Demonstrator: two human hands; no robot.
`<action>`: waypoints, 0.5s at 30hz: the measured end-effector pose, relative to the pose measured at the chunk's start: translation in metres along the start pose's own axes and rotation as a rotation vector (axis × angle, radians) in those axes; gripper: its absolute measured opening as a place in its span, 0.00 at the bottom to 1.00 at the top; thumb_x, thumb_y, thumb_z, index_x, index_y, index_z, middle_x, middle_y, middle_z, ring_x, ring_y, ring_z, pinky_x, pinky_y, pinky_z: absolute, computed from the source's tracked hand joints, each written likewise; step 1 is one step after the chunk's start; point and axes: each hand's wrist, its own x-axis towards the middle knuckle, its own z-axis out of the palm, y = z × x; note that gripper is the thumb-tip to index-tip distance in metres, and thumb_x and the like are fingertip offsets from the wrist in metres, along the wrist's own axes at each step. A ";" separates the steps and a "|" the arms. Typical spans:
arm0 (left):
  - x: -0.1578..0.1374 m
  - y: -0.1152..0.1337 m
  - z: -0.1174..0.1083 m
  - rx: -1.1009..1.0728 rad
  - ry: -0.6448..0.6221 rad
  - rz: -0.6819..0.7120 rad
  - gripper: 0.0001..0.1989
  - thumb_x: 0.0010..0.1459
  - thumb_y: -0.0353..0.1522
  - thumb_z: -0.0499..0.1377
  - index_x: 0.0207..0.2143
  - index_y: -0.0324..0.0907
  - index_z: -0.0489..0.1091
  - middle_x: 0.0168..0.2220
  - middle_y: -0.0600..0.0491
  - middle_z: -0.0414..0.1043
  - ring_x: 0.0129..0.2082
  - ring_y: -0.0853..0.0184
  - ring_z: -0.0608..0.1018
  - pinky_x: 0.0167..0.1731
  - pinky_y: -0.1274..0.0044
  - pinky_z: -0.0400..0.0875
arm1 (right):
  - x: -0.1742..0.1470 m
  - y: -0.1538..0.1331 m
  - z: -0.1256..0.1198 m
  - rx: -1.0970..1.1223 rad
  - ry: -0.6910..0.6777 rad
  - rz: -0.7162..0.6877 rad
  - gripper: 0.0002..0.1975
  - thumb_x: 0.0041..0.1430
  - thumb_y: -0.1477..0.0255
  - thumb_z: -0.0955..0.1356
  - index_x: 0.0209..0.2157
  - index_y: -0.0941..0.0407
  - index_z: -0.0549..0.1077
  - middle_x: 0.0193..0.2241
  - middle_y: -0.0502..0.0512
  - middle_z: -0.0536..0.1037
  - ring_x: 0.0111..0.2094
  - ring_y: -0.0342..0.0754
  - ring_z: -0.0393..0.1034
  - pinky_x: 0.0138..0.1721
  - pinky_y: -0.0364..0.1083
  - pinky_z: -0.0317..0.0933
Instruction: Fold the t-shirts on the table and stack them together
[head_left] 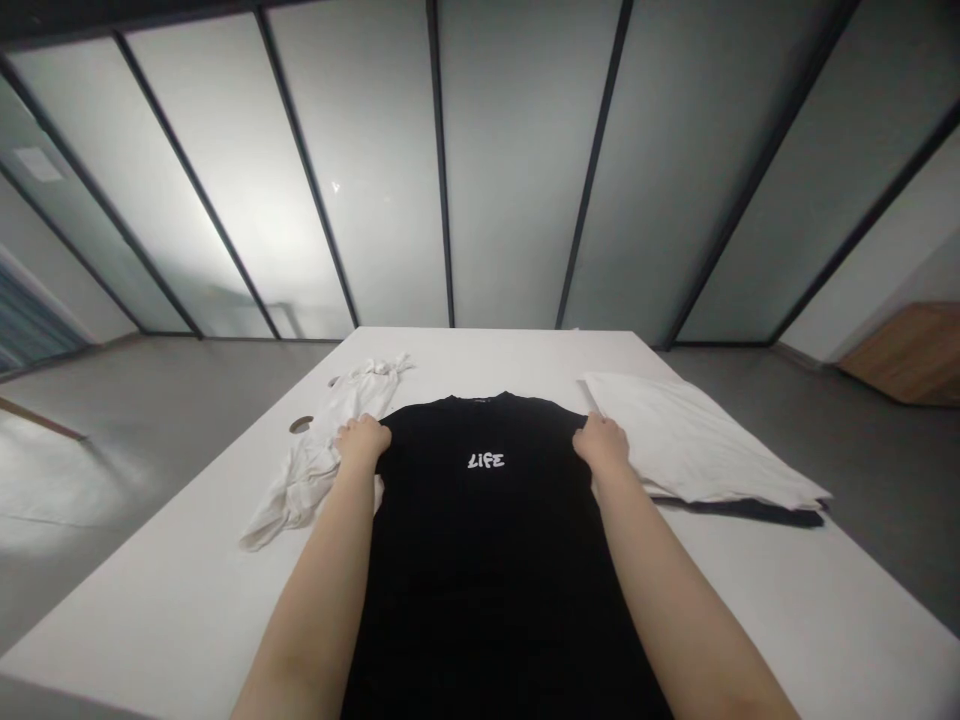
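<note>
Hazy glow on left-side frosted panels [247, 180], dim corners, stretched edges

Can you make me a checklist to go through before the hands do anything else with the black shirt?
1. Left hand holding the black shirt: ok, at its left shoulder edge.
2. Right hand holding it too: ok, at the opposite edge.
3. White lettering showing: ok, on the side facing the camera.
4. Bottom hem straight: cannot tell, it's outside the picture.
5. Crumpled white cloth smooth: not ok, it's bunched up near the left hand.
</note>
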 end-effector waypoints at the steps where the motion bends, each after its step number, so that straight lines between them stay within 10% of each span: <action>1: 0.001 -0.003 -0.004 0.027 -0.017 -0.024 0.26 0.63 0.36 0.55 0.59 0.33 0.73 0.63 0.27 0.70 0.64 0.37 0.71 0.58 0.53 0.67 | 0.001 0.003 -0.002 -0.021 -0.019 0.020 0.25 0.68 0.67 0.67 0.61 0.66 0.74 0.56 0.77 0.76 0.59 0.66 0.72 0.58 0.57 0.65; 15: 0.008 0.003 -0.020 -0.143 -0.057 0.107 0.22 0.68 0.37 0.52 0.57 0.32 0.70 0.54 0.28 0.77 0.56 0.44 0.80 0.52 0.61 0.74 | -0.010 -0.006 -0.055 0.484 -0.257 -0.298 0.10 0.63 0.65 0.72 0.40 0.57 0.79 0.40 0.60 0.83 0.43 0.54 0.78 0.42 0.47 0.72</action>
